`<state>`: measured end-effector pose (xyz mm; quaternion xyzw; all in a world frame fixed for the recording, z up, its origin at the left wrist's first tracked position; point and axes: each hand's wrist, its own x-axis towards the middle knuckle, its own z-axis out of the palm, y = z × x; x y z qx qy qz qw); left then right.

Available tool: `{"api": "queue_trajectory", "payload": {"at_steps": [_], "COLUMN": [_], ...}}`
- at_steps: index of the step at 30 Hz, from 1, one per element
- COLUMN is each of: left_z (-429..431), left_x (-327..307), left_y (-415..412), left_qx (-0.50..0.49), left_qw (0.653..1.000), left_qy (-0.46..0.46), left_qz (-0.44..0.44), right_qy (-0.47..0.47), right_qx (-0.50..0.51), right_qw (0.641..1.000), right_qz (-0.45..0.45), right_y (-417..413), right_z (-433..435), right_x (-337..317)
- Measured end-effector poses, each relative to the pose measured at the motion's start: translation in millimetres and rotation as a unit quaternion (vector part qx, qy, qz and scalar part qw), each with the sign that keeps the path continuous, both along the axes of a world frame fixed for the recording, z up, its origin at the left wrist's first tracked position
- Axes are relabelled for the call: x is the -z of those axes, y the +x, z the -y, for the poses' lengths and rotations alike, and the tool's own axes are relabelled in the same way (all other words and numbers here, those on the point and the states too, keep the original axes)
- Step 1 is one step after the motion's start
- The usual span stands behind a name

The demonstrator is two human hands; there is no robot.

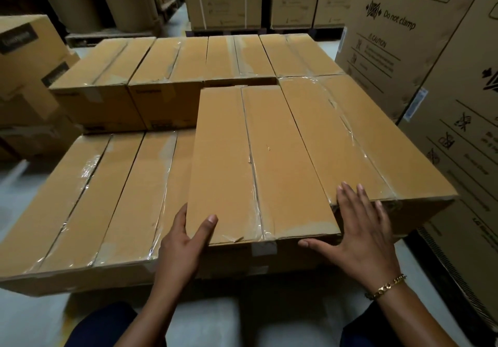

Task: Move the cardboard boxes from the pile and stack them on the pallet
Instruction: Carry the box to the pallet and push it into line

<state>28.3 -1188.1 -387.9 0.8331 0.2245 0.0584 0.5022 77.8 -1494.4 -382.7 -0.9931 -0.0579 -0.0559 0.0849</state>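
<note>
I see my left hand (186,241) gripping the near left corner of the box (258,163), thumb on top, fingers down its side. My right hand (361,228) lies flat and spread, fingers on the neighbouring box (377,136), which touches its right side. Lower boxes (80,201) sit to the left, a taped row (167,58) behind, and tall washing-machine cartons (404,37) crowd the right.

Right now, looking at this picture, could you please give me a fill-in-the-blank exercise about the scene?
The left hand grips the held box at its near ____ corner.
The wrist of the right hand wears a gold ____.
The tall carton reads "Do not ____".
Missing: left; bracelet; clamp.
</note>
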Motion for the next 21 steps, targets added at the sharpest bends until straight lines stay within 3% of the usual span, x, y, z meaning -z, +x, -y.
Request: {"api": "queue_trajectory", "payload": {"at_steps": [11,21], "left_z": [-7.4,-10.3], "left_x": [-4.9,-8.2], "left_y": [27.7,44.3], "left_qx": [0.001,0.009], "left_qw": [1.000,1.000], "left_qy": [-0.002,0.017], "left_qz": [0.001,0.008], "right_qy": [-0.056,-0.046], "right_qx": [-0.022,-0.007], "right_qw": [0.998,0.999], "right_qz": [-0.029,-0.024], "right_y": [32.3,45.8], "right_z": [-9.6,-15.3], "right_x": [-17.7,-14.0]}}
